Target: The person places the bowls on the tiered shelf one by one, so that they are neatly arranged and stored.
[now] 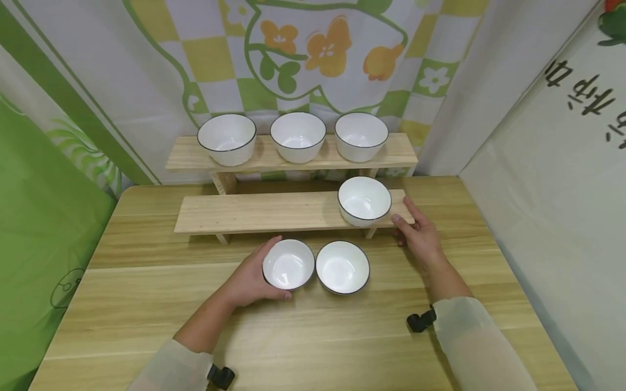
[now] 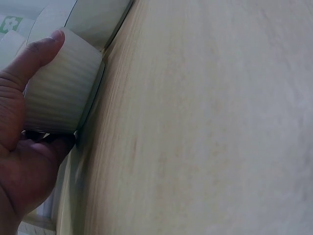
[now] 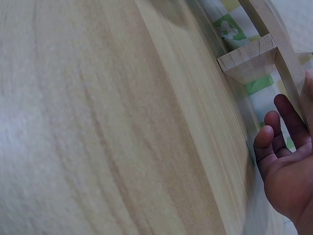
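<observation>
On the table, my left hand (image 1: 251, 277) grips the left side of a white bowl (image 1: 288, 264) with a dark rim, thumb in front and fingers behind. The left wrist view shows the thumb against this bowl's ribbed outside (image 2: 61, 83). Just right of it stands a second white bowl (image 1: 342, 267). My right hand (image 1: 421, 233) is at the right end of the lower wooden shelf (image 1: 259, 212), its thumb close to a third bowl (image 1: 364, 201) standing there. In the right wrist view several fingers (image 3: 277, 132) hang loosely bent below the board, holding nothing.
Behind, a higher wooden shelf (image 1: 264, 155) carries a row of bowls: left (image 1: 227, 138), middle (image 1: 298, 137) and right (image 1: 362, 137). Short supports (image 3: 252, 58) hold up the lower board. A patterned cloth (image 1: 215, 60) hangs at the back of the wooden table (image 1: 313, 342).
</observation>
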A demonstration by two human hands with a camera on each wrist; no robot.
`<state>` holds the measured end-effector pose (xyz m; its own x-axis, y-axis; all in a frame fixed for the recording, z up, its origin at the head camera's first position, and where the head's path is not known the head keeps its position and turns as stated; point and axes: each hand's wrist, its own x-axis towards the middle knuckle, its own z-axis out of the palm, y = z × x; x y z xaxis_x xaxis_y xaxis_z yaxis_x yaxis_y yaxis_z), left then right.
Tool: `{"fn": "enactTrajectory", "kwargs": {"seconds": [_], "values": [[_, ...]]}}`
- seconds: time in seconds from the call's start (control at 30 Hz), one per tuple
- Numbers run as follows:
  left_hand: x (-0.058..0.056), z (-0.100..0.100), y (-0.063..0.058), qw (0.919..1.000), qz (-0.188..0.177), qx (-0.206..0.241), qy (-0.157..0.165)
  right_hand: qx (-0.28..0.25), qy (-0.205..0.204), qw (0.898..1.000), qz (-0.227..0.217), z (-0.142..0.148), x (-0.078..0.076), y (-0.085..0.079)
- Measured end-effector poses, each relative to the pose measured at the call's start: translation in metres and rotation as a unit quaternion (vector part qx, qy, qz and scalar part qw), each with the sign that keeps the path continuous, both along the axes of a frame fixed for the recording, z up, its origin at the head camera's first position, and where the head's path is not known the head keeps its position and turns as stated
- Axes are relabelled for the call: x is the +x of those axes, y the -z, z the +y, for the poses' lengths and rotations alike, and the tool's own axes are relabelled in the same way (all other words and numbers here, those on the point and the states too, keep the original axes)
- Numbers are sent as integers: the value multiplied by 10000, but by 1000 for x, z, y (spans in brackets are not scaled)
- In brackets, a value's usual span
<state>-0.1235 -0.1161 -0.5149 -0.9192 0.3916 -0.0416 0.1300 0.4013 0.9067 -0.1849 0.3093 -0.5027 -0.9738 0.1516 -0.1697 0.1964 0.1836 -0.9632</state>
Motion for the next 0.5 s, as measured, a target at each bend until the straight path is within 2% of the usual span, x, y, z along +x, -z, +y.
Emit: {"fn": "enactTrajectory", "kwargs": {"seconds": [0.3,0.5], "values": [[0,0,4,9996,238,-59,-136,138,24,9998,135,0,0,6],[1,-1,2,9993,307,-55,-212,46,0,9999,158,0,-1,6]]}}
